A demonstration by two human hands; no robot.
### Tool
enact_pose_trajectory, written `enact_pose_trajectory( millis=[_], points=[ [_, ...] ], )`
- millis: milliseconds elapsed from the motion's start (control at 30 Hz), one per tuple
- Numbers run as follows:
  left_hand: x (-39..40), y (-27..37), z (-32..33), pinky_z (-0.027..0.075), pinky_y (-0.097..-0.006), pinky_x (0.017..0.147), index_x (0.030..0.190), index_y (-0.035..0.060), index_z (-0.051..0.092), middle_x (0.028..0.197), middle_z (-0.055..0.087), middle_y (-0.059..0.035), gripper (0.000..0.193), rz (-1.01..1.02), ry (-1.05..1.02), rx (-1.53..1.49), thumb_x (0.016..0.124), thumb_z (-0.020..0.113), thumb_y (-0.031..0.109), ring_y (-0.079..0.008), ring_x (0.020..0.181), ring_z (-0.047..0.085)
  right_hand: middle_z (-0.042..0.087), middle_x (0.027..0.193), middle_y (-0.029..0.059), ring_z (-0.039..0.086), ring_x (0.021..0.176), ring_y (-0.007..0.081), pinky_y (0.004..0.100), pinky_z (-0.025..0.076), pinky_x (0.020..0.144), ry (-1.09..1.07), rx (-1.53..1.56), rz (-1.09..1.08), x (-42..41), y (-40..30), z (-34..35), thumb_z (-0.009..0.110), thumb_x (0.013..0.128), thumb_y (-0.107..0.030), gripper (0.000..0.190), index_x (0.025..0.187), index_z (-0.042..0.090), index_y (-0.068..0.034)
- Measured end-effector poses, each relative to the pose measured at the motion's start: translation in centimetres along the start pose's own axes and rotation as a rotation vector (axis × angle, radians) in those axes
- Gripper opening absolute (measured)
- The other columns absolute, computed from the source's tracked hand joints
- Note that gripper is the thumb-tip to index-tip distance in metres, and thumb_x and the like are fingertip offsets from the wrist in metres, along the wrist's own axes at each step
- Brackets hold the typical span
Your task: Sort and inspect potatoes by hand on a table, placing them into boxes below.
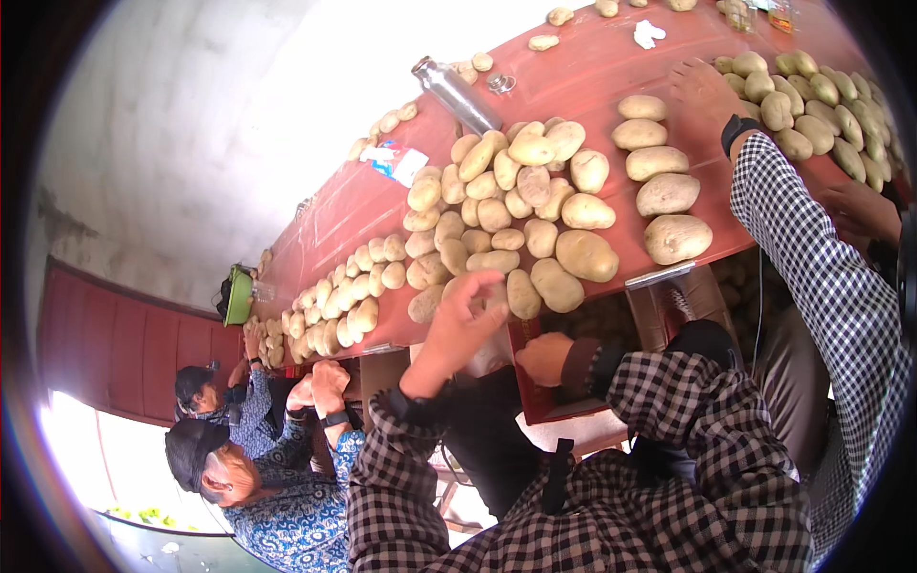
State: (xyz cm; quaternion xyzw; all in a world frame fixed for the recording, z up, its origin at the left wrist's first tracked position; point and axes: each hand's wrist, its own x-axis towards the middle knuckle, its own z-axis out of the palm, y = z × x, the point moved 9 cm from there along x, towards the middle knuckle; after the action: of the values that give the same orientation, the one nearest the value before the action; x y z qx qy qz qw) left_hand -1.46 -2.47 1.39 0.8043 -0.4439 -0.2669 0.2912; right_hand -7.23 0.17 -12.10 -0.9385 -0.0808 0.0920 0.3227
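Potatoes point(534, 185) lie in a loose pile on the red table point(573, 64) in front of me. My left hand point(466, 322) is over the pile's near edge, thumb and forefinger curved towards each other; a potato partly shows behind the fingers, and whether they touch it is unclear. Below the table edge, my right hand point(548, 358) is curled at the rim of a red box point(566, 412); its palm side is hidden. Several more potatoes point(658, 163) form a row to the right of the pile.
A co-worker's hand point(706, 89) reaches to a potato heap point(817, 107) at right. Other co-workers point(236, 473) sit at left by potato rows point(337, 301). A steel bottle point(458, 97), its cap point(500, 84) and a plastic packet point(397, 163) lie behind the pile. A metal bracket point(659, 275) edges the table.
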Motion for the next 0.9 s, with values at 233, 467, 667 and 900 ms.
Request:
enact_pose_trajectory(
  millis=[233,467,667,900],
  points=[
    [10.5,2.8,-1.7,0.042,-0.0353,0.087,0.118,0.0036,0.049,0.113,0.051,-0.013,0.049,0.128,0.121,0.047,0.073,0.065,0.015,-0.0228,0.103,0.051,0.063,0.086,0.0152,0.062,0.08,0.0308,0.0398,0.05,0.07,0.146,-0.118,0.004,-1.3,2.5,-3.2,0.057,0.074,-0.017,0.016,0.085,0.062,-0.005],
    [18.4,5.2,-0.6,0.035,-0.0396,0.097,0.123,0.0045,0.046,0.122,0.045,-0.0168,0.057,0.381,0.246,0.549,0.069,0.065,0.007,-0.0348,0.115,0.041,0.057,0.1,0.0102,0.053,0.095,0.0277,0.0383,0.046,0.079,0.374,-0.424,0.164,-3.9,12.1,-14.3,0.055,0.076,-0.016,0.019,0.093,0.06,-0.01],
    [20.6,3.6,1.4,0.037,-0.0403,0.094,0.122,0.0053,0.047,0.117,0.048,-0.0159,0.057,0.427,0.237,0.705,0.069,0.066,0.008,-0.0343,0.111,0.045,0.052,0.112,0.0058,0.046,0.108,0.025,0.037,0.042,0.087,0.542,-0.679,0.293,-7.7,19.8,-20.7,0.053,0.078,-0.015,0.023,0.101,0.059,-0.014],
    [19.2,3.6,0.0,0.042,-0.04,0.087,0.118,0.0064,0.05,0.114,0.05,-0.0152,0.054,0.354,0.327,0.617,0.068,0.068,0.016,-0.0327,0.104,0.05,0.047,0.126,0.0008,0.037,0.122,0.022,0.0355,0.037,0.097,0.757,-1.006,0.389,-14.0,30.0,-29.7,0.051,0.08,-0.014,0.03,0.109,0.057,-0.018]
  ],
)
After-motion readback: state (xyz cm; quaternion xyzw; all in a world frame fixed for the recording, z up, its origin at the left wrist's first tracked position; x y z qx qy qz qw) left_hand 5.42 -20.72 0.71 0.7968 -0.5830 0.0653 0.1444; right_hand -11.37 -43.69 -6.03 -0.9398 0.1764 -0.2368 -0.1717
